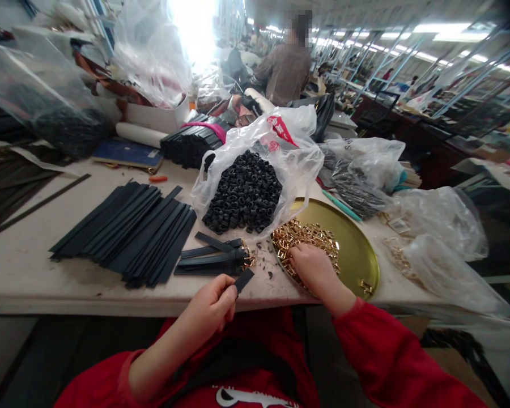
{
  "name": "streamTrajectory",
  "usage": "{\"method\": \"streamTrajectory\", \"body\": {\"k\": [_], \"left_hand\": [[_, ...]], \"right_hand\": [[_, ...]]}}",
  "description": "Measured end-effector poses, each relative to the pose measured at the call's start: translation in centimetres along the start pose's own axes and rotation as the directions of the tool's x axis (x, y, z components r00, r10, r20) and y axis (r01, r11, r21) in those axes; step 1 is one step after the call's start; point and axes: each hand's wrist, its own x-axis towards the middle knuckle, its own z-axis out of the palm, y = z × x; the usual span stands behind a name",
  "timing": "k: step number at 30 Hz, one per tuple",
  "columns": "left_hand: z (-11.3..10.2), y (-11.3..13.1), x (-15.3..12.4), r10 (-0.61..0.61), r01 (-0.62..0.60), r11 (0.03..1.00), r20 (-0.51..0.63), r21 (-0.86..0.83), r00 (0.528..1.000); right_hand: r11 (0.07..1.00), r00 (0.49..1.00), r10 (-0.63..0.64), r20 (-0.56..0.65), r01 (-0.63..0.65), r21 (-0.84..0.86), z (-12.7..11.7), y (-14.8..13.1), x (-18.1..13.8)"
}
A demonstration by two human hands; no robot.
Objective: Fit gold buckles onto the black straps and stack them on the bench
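My left hand point(216, 303) pinches a dark strap point(243, 280) just in front of the table edge; only its end shows past my fingers. Over the round gold tray point(359, 238), my right hand point(312, 266) reaches into a heap of small gold buckles point(310, 237). Its fingertips are among the metal pieces, so whether they hold one is hidden. Between my hands lies a small pile of straps with gold buckles on their ends point(216, 258). Left of it, many dark flat strips point(127, 232) are stacked.
A clear plastic bag point(297, 164) holding small black loops point(242, 192) stands behind the straps. A teal pen-like tool point(342, 205) lies behind the tray, with plastic bags point(442, 221) to the right. At the back are a blue book point(127, 154) and a person point(287, 68).
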Motion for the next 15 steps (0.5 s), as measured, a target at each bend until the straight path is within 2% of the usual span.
{"method": "streamTrajectory", "body": {"k": [4, 7, 11, 13, 14, 15], "left_hand": [[0.5, 0.5, -0.5, -0.006, 0.008, 0.999, 0.059, -0.035, 0.998], [0.4, 0.7, -1.0, 0.030, -0.029, 0.999, 0.027, -0.021, 0.999], [0.2, 0.6, -1.7, 0.137, -0.135, 0.990, -0.023, 0.050, 0.990], [0.1, 0.9, -1.8, 0.218, -0.207, 0.969, -0.071, 0.132, 0.973], [0.1, 1.1, -1.8, 0.264, -0.244, 0.953, -0.095, 0.178, 0.960], [0.2, 1.4, -1.8, 0.311, -0.282, 0.935, -0.116, 0.216, 0.943]], "right_hand": [[1.000, 1.000, -0.014, -0.014, 0.014, 0.019, 0.3, -0.4, 0.4], [0.999, 0.999, -0.007, -0.032, 0.008, 0.045, 0.3, 0.0, 0.5], [0.997, 0.996, 0.031, -0.084, -0.025, 0.070, -0.4, 0.7, 0.1], [0.971, 0.991, 0.066, -0.116, -0.037, 0.234, -1.1, 0.4, -0.4], [0.921, 0.989, 0.084, -0.119, -0.031, 0.388, -1.5, -0.1, -0.7], [0.824, 0.990, 0.095, -0.106, -0.018, 0.567, -2.0, -0.9, -1.0]]}}
